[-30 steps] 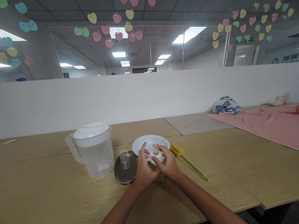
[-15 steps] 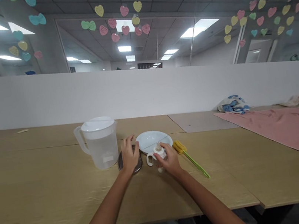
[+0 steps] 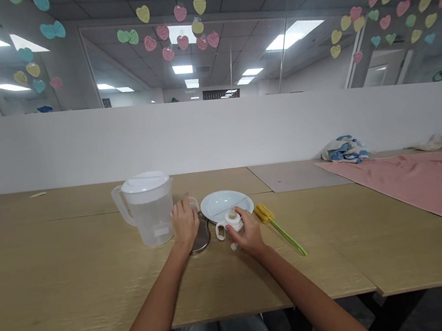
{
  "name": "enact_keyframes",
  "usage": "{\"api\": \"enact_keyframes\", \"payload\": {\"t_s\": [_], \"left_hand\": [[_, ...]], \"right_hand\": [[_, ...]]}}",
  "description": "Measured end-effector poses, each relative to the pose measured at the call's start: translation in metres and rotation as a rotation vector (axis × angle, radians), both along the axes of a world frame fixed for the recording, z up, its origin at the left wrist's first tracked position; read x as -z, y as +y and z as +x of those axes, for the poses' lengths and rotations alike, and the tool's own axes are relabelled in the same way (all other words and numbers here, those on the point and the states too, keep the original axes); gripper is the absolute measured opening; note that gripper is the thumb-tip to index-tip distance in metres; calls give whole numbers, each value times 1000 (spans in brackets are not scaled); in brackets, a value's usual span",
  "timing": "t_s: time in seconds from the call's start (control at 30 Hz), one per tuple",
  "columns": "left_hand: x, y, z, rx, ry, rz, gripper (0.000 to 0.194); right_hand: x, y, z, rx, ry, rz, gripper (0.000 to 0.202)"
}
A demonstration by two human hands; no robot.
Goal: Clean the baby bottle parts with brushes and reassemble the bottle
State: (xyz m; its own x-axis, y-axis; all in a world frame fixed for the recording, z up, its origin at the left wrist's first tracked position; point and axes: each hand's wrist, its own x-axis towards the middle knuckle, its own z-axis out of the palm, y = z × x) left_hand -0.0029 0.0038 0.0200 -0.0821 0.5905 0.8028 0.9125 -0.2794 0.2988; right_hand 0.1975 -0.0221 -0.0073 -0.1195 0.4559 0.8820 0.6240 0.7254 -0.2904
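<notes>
My right hand (image 3: 249,232) grips a small baby bottle (image 3: 233,220) with a white collar, a clear spout and a white side handle. The bottle is upright in front of the plate, and its lower part is mostly hidden by my fingers. My left hand (image 3: 185,224) is closed at the side of a clear domed cap (image 3: 194,204), fingers curled against it, above a dark metal tray (image 3: 202,237). Just left of that hand stands a clear pitcher (image 3: 150,215) with a white lid and water inside. Behind the bottle lies a white plate (image 3: 216,202).
Right of the plate lies a yellow sponge brush (image 3: 283,231) with a green handle. A pink cloth (image 3: 406,182) covers the right side of the table (image 3: 76,281), with a blue and white crumpled cloth (image 3: 345,150) by the wall. A grey mat (image 3: 293,177) lies further back.
My left hand has shifted slightly left and its fingers have drawn in, with the clear cap now showing beside them. My right hand stays on the bottle. The view has tilted slightly.
</notes>
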Motion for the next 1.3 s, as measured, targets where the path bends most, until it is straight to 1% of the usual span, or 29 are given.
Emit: {"api": "enact_keyframes", "payload": {"t_s": [0.07,0.17,0.2,0.27,0.37,0.5,0.6,0.73,0.8,0.93,1.07,1.2,1.3], "left_hand": [[-4,-7,6,87,-30,194,41],[-3,-19,21,266,-20,465,43],[-1,-23,27,324,-4,515,43],[2,-31,38,431,25,546,42],[4,-37,49,533,86,499,39],[6,-39,53,572,142,374,36],[10,-38,53,634,102,262,38],[15,-35,53,765,34,83,41],[17,-34,53,799,11,24,43],[18,-33,56,828,-59,-17,43],[20,-35,61,829,-145,-34,40],[21,-36,63,830,-150,-33,40],[22,-35,63,807,-155,-22,39]], "right_hand": [[0,0,-1,9,4,9,44],[-2,-2,-2,32,-5,25,46],[-2,-2,-3,36,-8,29,46],[-4,-3,-3,31,-11,22,46],[-4,-3,-3,16,-12,9,49],[0,0,-3,40,-15,11,63],[2,1,-3,49,-33,29,65],[1,0,-3,52,-23,105,66],[-1,-1,-3,49,-27,148,65],[-2,0,-4,24,-40,169,56],[-1,1,-5,37,17,173,52],[-2,1,-6,47,48,168,51],[-4,0,-6,40,49,193,50]]}}
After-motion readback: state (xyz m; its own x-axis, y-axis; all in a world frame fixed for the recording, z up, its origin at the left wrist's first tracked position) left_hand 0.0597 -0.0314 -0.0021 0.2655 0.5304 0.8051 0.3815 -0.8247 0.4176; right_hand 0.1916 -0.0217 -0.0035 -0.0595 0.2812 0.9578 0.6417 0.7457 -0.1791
